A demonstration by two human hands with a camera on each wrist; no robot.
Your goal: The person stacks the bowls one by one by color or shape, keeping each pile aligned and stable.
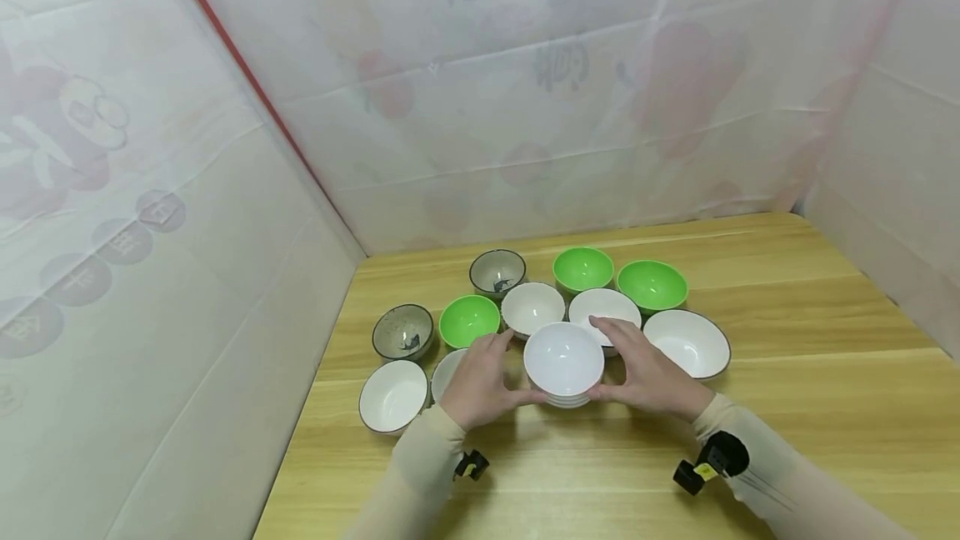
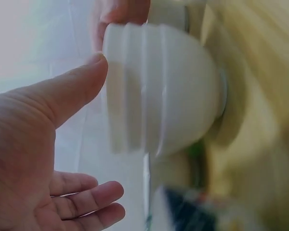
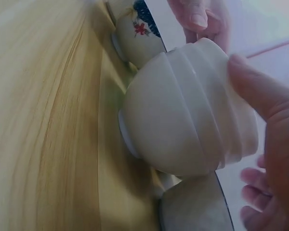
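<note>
A stack of several plain white bowls (image 1: pixel 564 365) stands on the wooden table (image 1: pixel 787 440), in front of a cluster of other bowls. My left hand (image 1: pixel 483 382) is at the stack's left side and my right hand (image 1: pixel 645 373) at its right side. In the left wrist view the left thumb (image 2: pixel 72 91) touches the rim of the stack (image 2: pixel 159 91), while the fingers hang relaxed and apart from it. In the right wrist view the right thumb (image 3: pixel 260 91) lies against the rim of the stack (image 3: pixel 188 115), and the fingers stay off it.
Behind the stack stand three green bowls (image 1: pixel 468 320) (image 1: pixel 582 267) (image 1: pixel 652 283), two grey speckled bowls (image 1: pixel 497 271) (image 1: pixel 403 330) and several dark-rimmed white bowls (image 1: pixel 687 342) (image 1: pixel 393 395). White sheeting (image 1: pixel 187 315) walls in the left, back and right of the table.
</note>
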